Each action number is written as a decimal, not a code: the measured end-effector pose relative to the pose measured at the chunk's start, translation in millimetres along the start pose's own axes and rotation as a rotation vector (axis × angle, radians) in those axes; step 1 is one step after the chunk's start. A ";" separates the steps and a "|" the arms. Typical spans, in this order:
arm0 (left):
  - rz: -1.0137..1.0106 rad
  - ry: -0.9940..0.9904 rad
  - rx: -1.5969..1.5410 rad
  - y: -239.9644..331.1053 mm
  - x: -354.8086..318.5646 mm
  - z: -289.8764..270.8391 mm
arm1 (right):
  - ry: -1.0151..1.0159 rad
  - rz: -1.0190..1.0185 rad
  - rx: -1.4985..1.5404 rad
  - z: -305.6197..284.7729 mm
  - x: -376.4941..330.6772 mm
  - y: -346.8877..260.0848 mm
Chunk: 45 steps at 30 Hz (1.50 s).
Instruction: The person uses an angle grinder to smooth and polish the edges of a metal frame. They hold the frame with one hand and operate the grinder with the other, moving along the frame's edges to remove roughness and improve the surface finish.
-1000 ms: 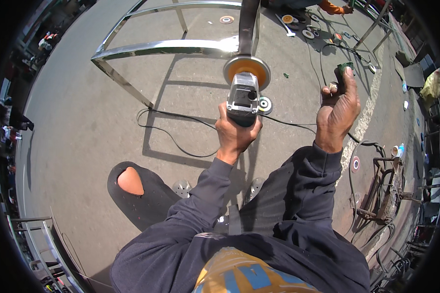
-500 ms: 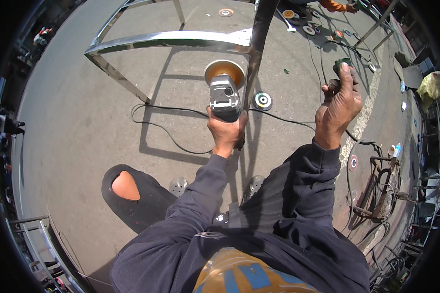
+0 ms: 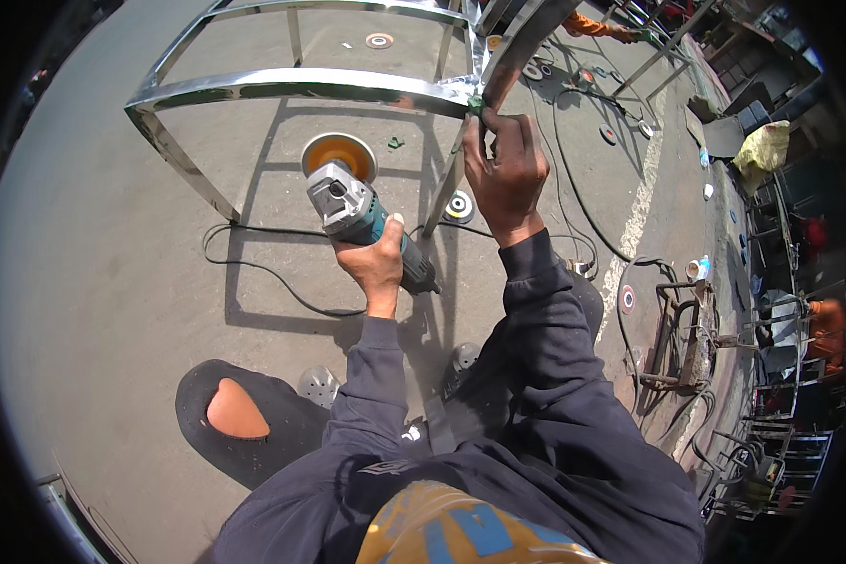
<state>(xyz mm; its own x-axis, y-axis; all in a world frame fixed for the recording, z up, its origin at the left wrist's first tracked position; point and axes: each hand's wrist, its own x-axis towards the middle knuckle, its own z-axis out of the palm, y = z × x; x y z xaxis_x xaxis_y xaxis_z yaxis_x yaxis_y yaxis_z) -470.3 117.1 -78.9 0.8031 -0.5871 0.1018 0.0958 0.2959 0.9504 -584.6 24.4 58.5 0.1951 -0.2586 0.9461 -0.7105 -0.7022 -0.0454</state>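
An angle grinder (image 3: pixel 385 230) with a teal body and silver head is gripped in my left hand (image 3: pixel 371 271). Its round orange-brown disc (image 3: pixel 340 150) faces away from me, below the frame's near bar and apart from it. My right hand (image 3: pixel 509 174) is closed in a pinch on a small green lump (image 3: pixel 476 104). That lump is at the joint where the bar of the shiny metal frame (image 3: pixel 320 79) meets an upright, and appears to touch the metal. A loose green fragment (image 3: pixel 396 143) lies on the ground beyond the grinder.
A dark power cord (image 3: pixel 254 287) loops across the ground. One spare disc (image 3: pixel 459 207) lies by the frame leg, another disc (image 3: pixel 379 40) farther off. A metal stand (image 3: pixel 679 329) with cables is at right, near a yellowish sack (image 3: pixel 763 155). Another person's orange-sleeved hand (image 3: pixel 622 36) shows at the far right.
My right hand has moved left with the green lump, from out at the right to the frame joint. The grinder has shifted left and tilted, away from the upright. The view has turned.
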 end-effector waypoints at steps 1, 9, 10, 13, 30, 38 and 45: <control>0.015 0.024 -0.031 4.9 3.4 -2.5 | 0.042 -0.068 -0.006 1.1 12.1 -0.2; 0.047 0.105 -0.168 34.5 25.8 -26.8 | 0.204 -0.171 -0.105 -9.0 94.0 9.4; 0.035 0.113 -0.185 36.7 29.2 -29.5 | 0.118 -0.117 -0.158 -7.5 68.5 1.3; -0.021 0.148 -0.224 45.2 37.3 -37.8 | 0.017 0.146 -0.051 -0.7 -7.7 -25.1; -0.091 0.201 -0.410 56.3 47.8 -48.6 | 0.143 0.200 -0.061 9.9 -4.8 -8.4; -0.104 0.200 -0.372 64.7 45.5 -54.4 | 0.279 0.126 -0.038 2.1 78.3 11.0; -0.076 0.186 -0.412 63.1 45.5 -51.0 | 0.258 0.390 0.113 9.5 46.5 -1.6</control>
<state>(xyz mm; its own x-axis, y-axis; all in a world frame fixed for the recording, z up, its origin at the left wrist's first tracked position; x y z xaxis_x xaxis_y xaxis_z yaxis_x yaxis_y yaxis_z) -397.7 147.4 -29.3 0.8732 -0.4843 -0.0542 0.3541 0.5542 0.7533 -568.0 7.2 99.5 -0.2560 -0.3537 0.8997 -0.6168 -0.6568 -0.4337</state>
